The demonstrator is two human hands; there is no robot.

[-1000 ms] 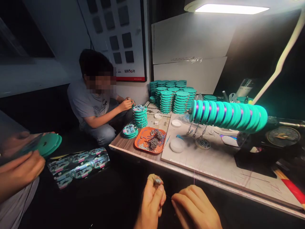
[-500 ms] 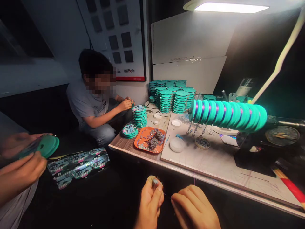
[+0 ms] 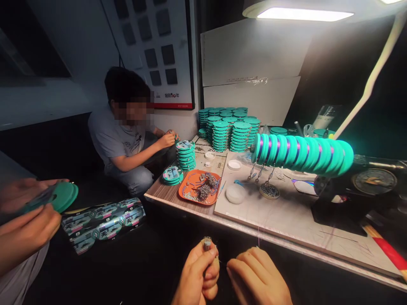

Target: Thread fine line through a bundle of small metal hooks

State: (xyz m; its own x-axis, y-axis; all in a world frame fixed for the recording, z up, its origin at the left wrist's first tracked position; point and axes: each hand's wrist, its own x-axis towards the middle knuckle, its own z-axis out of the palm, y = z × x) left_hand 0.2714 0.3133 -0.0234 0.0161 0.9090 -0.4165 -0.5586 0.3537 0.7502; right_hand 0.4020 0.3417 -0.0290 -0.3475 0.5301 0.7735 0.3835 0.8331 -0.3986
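Two bare hands are at the lower centre of the frame. The left hand (image 3: 200, 273) clamps one small grey piece (image 3: 207, 242) between thumb and curled fingers; the piece points up the frame, its long axis near upright. The right hand (image 3: 260, 275), just beside it, has its fingers together and bent; whether they pinch anything is hard to tell. One thin purple thread (image 3: 258, 235) runs upright above its knuckles, against the table's front edge.

At right, one row of teal spools (image 3: 302, 154) lies lengthwise across the frame, dipping slightly rightward, with three beaded pieces (image 3: 271, 174) hanging below its left part. Under them are one round dish of grey beads (image 3: 269, 190) and one translucent dish (image 3: 235, 193). One orange tray (image 3: 187, 182) sits left of the board (image 3: 295, 228), near two label-topped stacks (image 3: 185, 156); plain teal stacks (image 3: 221, 135), too crowded to count, stand behind.

Two other people are at left: one seated person (image 3: 121, 131), and one at the frame's edge holding teal discs (image 3: 65, 197) beside one printed sheet (image 3: 104, 222). A dark gap separates both hands from the table edge above, narrower over the right.
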